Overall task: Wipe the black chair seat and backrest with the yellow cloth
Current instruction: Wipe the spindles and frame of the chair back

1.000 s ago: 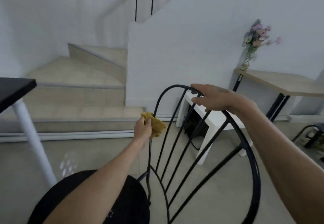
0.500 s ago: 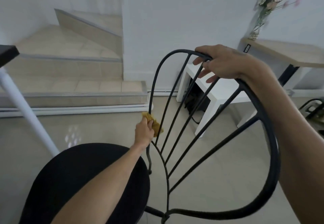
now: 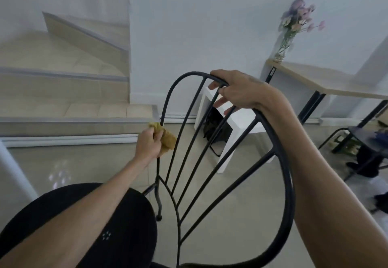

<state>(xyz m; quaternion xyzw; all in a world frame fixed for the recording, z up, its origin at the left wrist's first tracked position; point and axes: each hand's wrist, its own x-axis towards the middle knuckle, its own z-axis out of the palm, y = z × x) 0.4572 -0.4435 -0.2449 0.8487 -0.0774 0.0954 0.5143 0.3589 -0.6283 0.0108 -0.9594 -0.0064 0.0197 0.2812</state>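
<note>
A black metal chair stands below me, with a round black seat (image 3: 117,225) at lower left and an arched wire backrest (image 3: 210,152) of several thin bars. My left hand (image 3: 148,143) grips the crumpled yellow cloth (image 3: 167,138) and holds it against the left side bar of the backrest, about halfway up. My right hand (image 3: 239,91) rests on the top arch of the backrest with its fingers curled over the rim. My left forearm crosses over the seat and hides part of it.
Tiled steps (image 3: 63,99) rise at the left behind the chair. A small white side table (image 3: 241,125) stands right behind the backrest. A wooden table (image 3: 327,83) with a flower vase (image 3: 291,32) is at right, another dark chair (image 3: 365,139) beneath it. A white table leg (image 3: 14,175) stands far left.
My left hand with the cloth slid down the left bar of the backrest, then back up. My right hand stayed on the top arch. My view shifted.
</note>
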